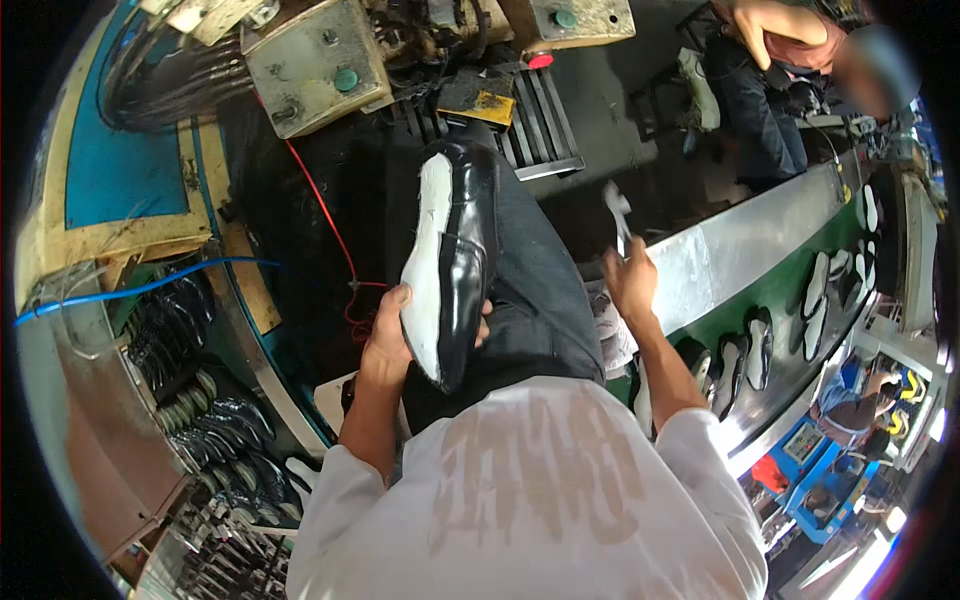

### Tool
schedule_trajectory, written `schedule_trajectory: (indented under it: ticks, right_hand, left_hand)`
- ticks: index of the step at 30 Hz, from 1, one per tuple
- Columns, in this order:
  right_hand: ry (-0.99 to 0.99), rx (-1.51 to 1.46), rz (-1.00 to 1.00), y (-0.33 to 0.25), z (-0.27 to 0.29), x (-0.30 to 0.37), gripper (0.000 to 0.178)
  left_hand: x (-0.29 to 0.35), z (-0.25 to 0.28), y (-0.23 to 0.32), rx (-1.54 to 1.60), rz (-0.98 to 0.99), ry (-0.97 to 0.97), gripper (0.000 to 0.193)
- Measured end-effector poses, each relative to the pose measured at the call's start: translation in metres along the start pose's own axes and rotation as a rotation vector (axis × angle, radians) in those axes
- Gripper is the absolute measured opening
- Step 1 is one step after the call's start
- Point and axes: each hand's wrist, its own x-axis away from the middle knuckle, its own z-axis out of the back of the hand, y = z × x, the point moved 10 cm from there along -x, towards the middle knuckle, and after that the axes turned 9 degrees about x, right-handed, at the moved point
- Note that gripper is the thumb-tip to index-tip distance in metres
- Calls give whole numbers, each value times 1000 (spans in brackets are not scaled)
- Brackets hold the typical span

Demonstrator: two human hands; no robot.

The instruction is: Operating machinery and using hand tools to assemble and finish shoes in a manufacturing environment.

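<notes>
In front of my lap, my left hand (390, 330) is wrapped round a shiny black shoe (465, 270). My thumb presses the white bottom (428, 230), which is turned up to the left, while fingertips show at the black upper's other side. The toe points toward me. Off to the right, my right hand (632, 285) is closed on the handle of a hammer (617, 205), raised apart from the shoe. The hammer's metal head is slightly blurred.
At right runs a metal-edged bench with a green belt (690, 335) carrying several shoes. A machine with a grey control box (318, 65) stands ahead. Racked black shoes (200, 400) fill the left side, crossed by a blue hose (150, 288). A person (770, 90) sits far right.
</notes>
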Motion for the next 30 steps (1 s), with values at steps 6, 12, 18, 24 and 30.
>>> schedule_trajectory:
  ticks: [6,12,18,24,30]
  right_hand:
    - [-251,322,-373,171,-18,84,59]
    - [-152,-447,84,-40,52,8,80]
    - [-570,-1000,532,-337,110,44,82]
    - [-618,-856,722,-419,55,88,80]
    - [-1123,-901,727,-466,-15,149,72]
  left_hand:
    - [20,-24,-10,153,66,-158,106]
    - [39,-42,-16,254,65,-289,104]
    - [68,-45,1,-116,-201,-49,104]
    - [169,-22,22,-257,-619,360,92]
    - [274,17,36,-313,-884,867,93]
